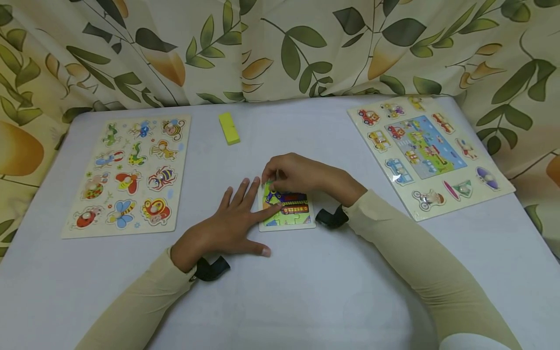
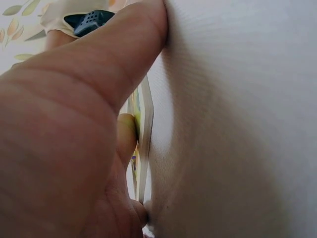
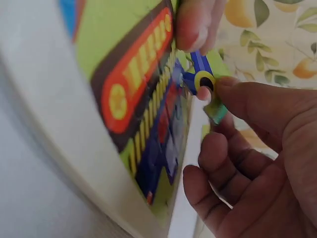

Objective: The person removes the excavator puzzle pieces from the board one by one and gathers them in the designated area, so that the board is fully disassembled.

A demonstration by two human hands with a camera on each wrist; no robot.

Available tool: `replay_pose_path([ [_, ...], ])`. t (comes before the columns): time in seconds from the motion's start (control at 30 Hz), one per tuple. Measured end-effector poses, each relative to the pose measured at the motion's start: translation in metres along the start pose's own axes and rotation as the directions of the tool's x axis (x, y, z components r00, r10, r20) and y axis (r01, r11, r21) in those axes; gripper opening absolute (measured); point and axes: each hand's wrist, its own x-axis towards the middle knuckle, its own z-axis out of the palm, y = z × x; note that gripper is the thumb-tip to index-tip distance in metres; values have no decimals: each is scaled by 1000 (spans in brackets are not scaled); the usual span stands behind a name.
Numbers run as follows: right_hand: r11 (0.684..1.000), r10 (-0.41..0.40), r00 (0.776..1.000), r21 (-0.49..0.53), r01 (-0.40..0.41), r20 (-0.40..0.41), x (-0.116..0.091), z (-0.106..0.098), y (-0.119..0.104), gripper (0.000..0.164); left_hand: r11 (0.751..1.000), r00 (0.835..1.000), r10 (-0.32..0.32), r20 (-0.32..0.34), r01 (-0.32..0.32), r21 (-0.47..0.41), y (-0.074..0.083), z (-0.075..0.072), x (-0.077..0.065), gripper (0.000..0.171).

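A small puzzle board (image 1: pixel 287 229), with a picture of a vehicle with yellow and black stripes, lies on the white cloth between the hands. Spread flat at its left side, my left hand (image 1: pixel 225 227) rests with the index fingertip on the puzzle. Its thumb points to the right, near the board's front edge. Over the back left corner, my right hand (image 1: pixel 302 174) pinches a puzzle piece (image 3: pixel 199 63) between thumb and fingers. That piece is green with a blue arm and a yellow ring, and it is tilted up from the board in the right wrist view.
A board of insect pieces (image 1: pixel 181 204) lies to the left. At the right sits a larger board with vehicle and toy pieces (image 1: pixel 408 194). A yellow block (image 1: pixel 229 129) lies behind the small puzzle. A leaf-patterned curtain (image 1: pixel 280 58) hangs along the back.
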Motion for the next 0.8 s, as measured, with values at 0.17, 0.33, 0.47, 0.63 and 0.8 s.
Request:
replay_pose_path([
  [0.17, 999, 6, 999, 40, -8, 37, -1, -1, -1, 11, 1000, 1000, -7, 5, 7, -2, 1, -1, 0, 94],
  [0.33, 998, -14, 1000, 56, 13, 21, -2, 0, 0, 12, 1000, 1000, -9, 11, 9, -7, 1, -1, 0, 94],
  [0.47, 997, 2, 1000, 73, 0, -18, -6, -1, 1, 14, 1000, 1000, -6, 6, 6, -2, 2, -1, 0, 94],
  [0.63, 995, 56, 995, 85, -48, -86, -11, -4, 2, 18, 1000, 1000, -10, 10, 9, 7, 2, -1, 0, 94],
  [0.8, 986, 116, 983, 139, -95, -146, -18, -7, 3, 20, 1000, 1000, -21, 15, 21, 0, 3, -1, 0, 94],
])
